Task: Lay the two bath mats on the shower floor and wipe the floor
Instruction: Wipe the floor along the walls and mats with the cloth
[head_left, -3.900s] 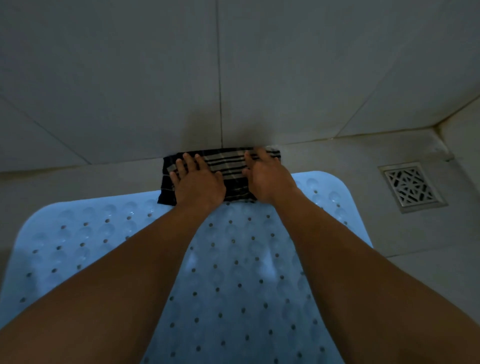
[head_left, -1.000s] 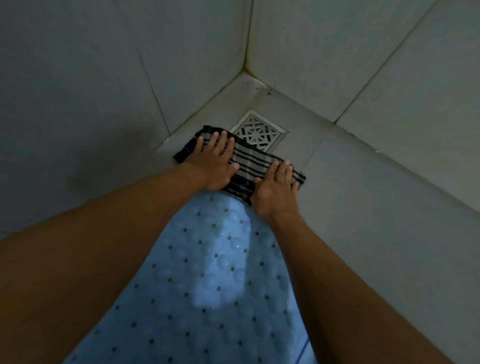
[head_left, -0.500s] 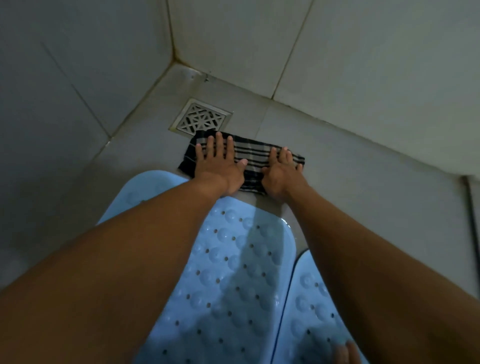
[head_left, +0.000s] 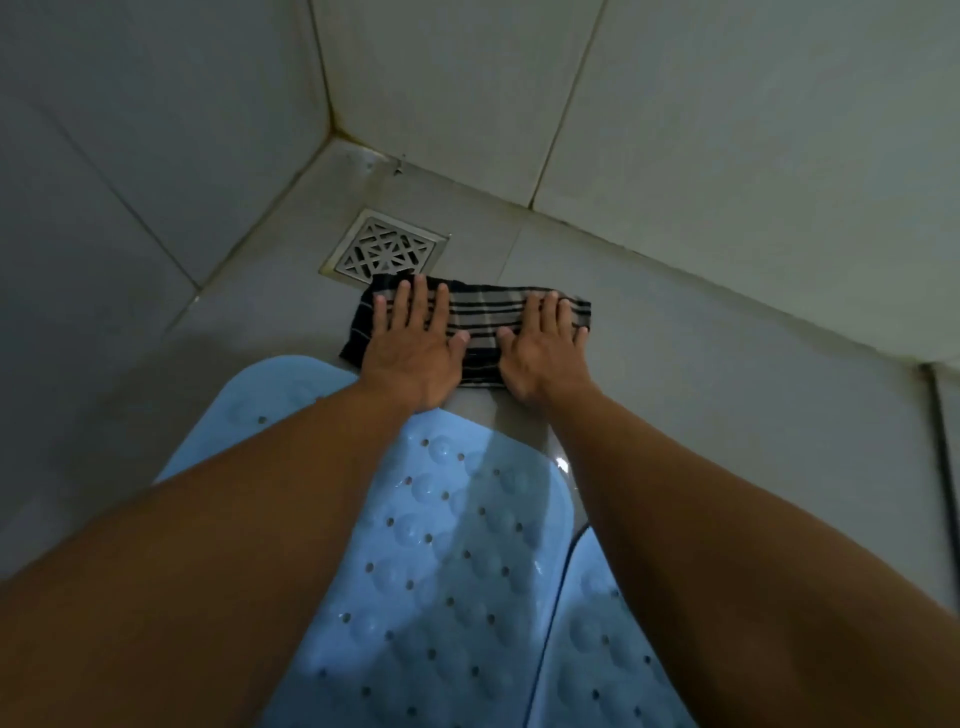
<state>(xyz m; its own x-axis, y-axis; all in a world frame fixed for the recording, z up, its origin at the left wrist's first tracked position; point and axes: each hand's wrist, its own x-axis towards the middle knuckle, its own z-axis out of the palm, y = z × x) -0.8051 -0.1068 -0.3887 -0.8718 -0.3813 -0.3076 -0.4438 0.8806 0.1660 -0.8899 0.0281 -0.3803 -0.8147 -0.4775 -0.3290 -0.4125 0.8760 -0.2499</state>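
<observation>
Striped dark cloth lies folded flat on the shower floor, far-left corner touching the square metal drain grate, near edge just off the left mat. Left hand and right hand press it palms-down, fingers spread flat, gripping nothing. Both blue mats are bumpy, perforated, round-cornered, second mat alongside; bare tile runs right toward the wall.

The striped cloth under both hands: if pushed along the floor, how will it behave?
The striped cloth lies flat and folded, so it is probably floppy and light. Pressed by the left hand and right hand, it likely slides, though one edge may bunch.
</observation>
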